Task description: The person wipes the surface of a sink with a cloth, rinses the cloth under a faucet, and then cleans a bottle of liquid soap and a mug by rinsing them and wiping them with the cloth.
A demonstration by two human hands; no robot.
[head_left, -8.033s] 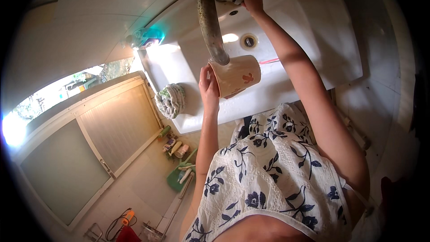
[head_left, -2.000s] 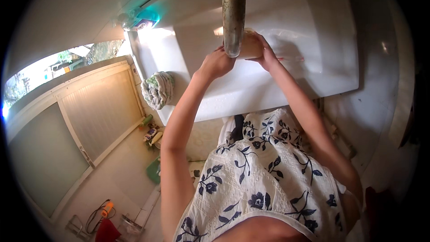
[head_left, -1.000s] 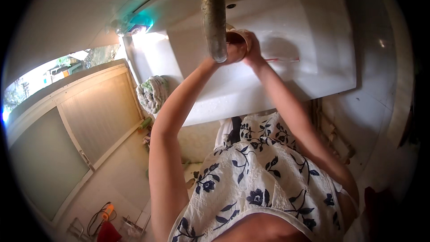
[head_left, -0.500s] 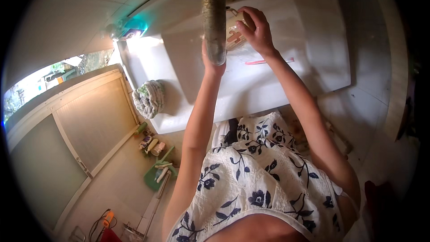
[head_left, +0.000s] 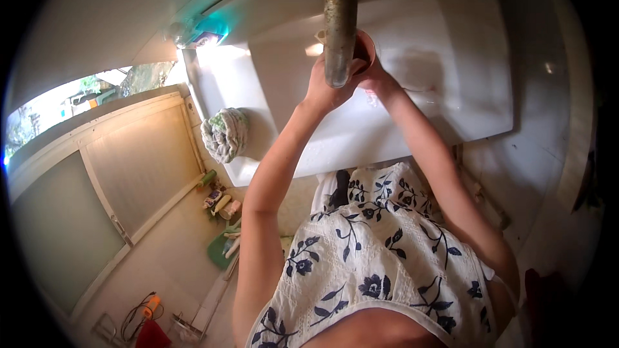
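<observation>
Under the metal faucet [head_left: 340, 22], both my hands are closed round a cream mug [head_left: 366, 45] with a reddish-brown rim and dark inside. My left hand [head_left: 330, 85] wraps its near left side, partly behind the faucet spout. My right hand [head_left: 375, 76] holds it from the right, its fingers mostly hidden. A light, curved piece, perhaps the mug's handle, shows just left of the spout. The mug is above the white sink basin [head_left: 412, 26]. Beside my right wrist, a pinkish stick like a toothbrush [head_left: 422, 91] lies in the basin, partly covered by the wrist.
A rolled grey-green cloth [head_left: 224, 135] rests on the sink's left ledge. Behind it stands a teal bottle [head_left: 213, 31]. Left of the sink is a framed sliding panel [head_left: 138, 148] below a window. On the floor are a green dustpan [head_left: 222, 248] and several small containers.
My right hand has come down and in toward my left, and both now hold the mug. The mug has turned so its opening shows. The view has shifted slightly left.
</observation>
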